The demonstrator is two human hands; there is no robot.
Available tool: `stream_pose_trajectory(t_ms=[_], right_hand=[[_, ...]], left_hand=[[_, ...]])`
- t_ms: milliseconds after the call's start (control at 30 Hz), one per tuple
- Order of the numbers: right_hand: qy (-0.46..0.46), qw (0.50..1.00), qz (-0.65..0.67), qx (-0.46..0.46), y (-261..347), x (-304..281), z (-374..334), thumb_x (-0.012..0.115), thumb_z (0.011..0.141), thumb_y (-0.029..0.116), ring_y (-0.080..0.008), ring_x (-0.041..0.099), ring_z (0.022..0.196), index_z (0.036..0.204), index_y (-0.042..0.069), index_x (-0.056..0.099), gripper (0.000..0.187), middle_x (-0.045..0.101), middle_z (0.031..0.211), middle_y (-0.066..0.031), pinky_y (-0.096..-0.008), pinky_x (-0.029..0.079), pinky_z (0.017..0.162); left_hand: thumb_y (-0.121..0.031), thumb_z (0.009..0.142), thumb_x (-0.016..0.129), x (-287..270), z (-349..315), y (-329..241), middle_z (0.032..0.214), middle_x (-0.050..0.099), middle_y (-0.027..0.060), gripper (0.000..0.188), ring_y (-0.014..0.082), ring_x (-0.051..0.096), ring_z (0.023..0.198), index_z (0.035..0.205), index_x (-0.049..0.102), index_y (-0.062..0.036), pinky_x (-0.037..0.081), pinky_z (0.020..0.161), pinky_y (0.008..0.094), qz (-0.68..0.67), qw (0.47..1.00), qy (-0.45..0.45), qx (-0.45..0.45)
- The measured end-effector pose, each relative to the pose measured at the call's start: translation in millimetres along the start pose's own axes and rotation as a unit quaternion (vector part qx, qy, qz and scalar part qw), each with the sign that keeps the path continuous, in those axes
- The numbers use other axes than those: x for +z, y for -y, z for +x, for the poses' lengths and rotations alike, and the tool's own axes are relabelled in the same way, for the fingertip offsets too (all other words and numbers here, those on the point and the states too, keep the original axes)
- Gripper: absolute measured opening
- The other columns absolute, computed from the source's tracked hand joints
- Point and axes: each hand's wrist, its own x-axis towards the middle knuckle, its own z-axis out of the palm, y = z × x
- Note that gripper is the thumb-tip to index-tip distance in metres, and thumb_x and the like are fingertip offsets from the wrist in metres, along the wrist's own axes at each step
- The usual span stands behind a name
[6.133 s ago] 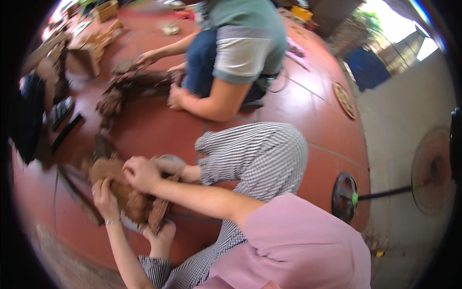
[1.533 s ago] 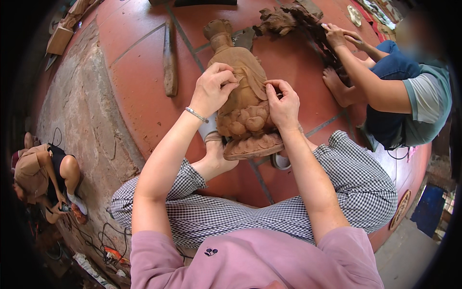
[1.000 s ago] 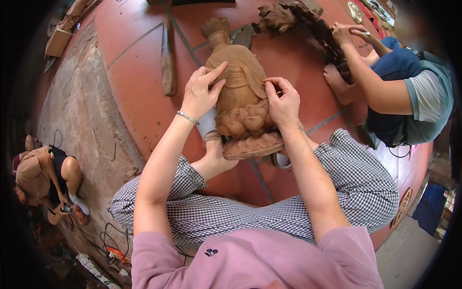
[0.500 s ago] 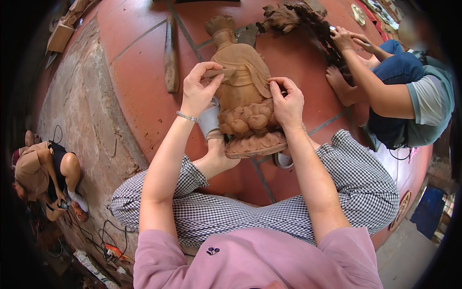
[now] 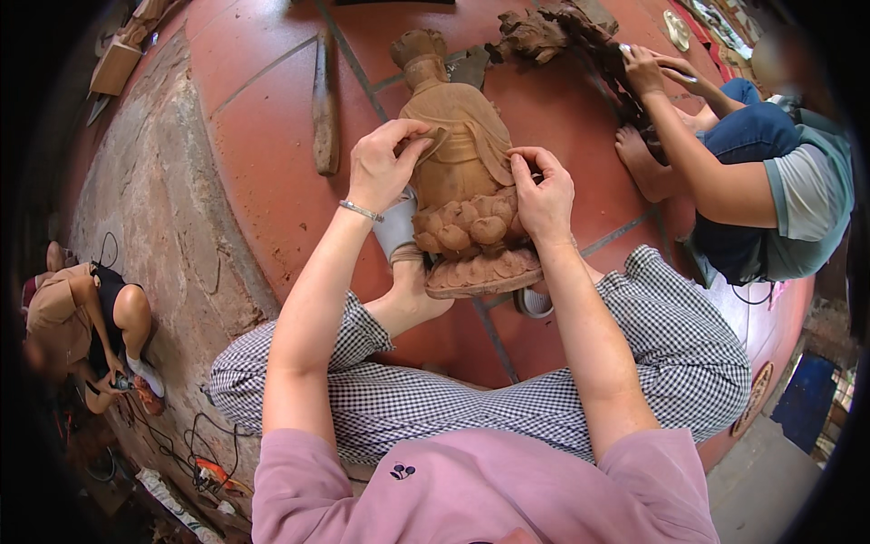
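Note:
A brown carved wooden statue (image 5: 458, 186) lies between my feet, its lotus-petal base towards me and its head pointing away. At the statue's left side, my left hand (image 5: 385, 163) pinches a small brown folded sheet that looks like sandpaper (image 5: 435, 142) and presses it against the carved robe. Most of the sheet is hidden by the fingers. My right hand (image 5: 544, 189) is closed in a pinch on the right edge of the statue's robe, holding it there.
A wooden mallet or club (image 5: 324, 109) lies on the red tiles to the left. Ahead sits a dark gnarled wood piece (image 5: 535, 36), worked by a person (image 5: 761, 181) at right. Another person (image 5: 91, 317) crouches at far left near cables (image 5: 195, 444).
My left hand has shifted slightly right and turned, and less of the brown sheet shows. My right hand and the statue have barely moved.

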Motion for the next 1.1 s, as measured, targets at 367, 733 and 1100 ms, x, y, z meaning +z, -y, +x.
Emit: stream_pose_trajectory(t_ms=[367, 733, 1100], right_hand=[[-0.002, 1.0, 0.006, -0.001, -3, 1, 0, 0.067, 0.092, 0.017, -0.0227, 0.067, 0.075, 0.096, 0.005, 0.074, 0.014, 0.07, 0.089, -0.0096, -0.0333, 0.052, 0.071], [-0.002, 1.0, 0.005, -0.002, 0, 0, 1, 0.067, 0.091, 0.017, -0.0222, 0.067, 0.075, 0.096, 0.005, 0.074, 0.014, 0.07, 0.088, -0.0092, -0.0332, 0.052, 0.071], [-0.002, 1.0, 0.021, 0.009, 0, 2, -1, 0.068, 0.092, 0.016, -0.0211, 0.067, 0.073, 0.096, 0.004, 0.074, 0.013, 0.07, 0.087, -0.0091, -0.0322, 0.052, 0.07]], left_hand=[[-0.011, 0.08, 0.082, 10, -12, -11, 0.089, 0.072, 0.0068, 0.013, 0.0232, 0.069, 0.082, 0.089, 0.076, -0.0052, 0.056, 0.071, 0.0337, 0.169, 0.966, -0.072, 0.183], [-0.019, 0.076, 0.086, -1, 1, 19, 0.088, 0.07, 0.0084, 0.023, 0.0278, 0.066, 0.084, 0.091, 0.075, -0.0059, 0.053, 0.074, 0.0376, 0.011, 0.999, 0.021, 0.043], [-0.016, 0.075, 0.082, 6, 27, -19, 0.085, 0.07, 0.0027, 0.016, 0.0225, 0.066, 0.09, 0.085, 0.072, -0.0093, 0.045, 0.093, 0.0387, 0.152, 0.948, 0.046, 0.276]])
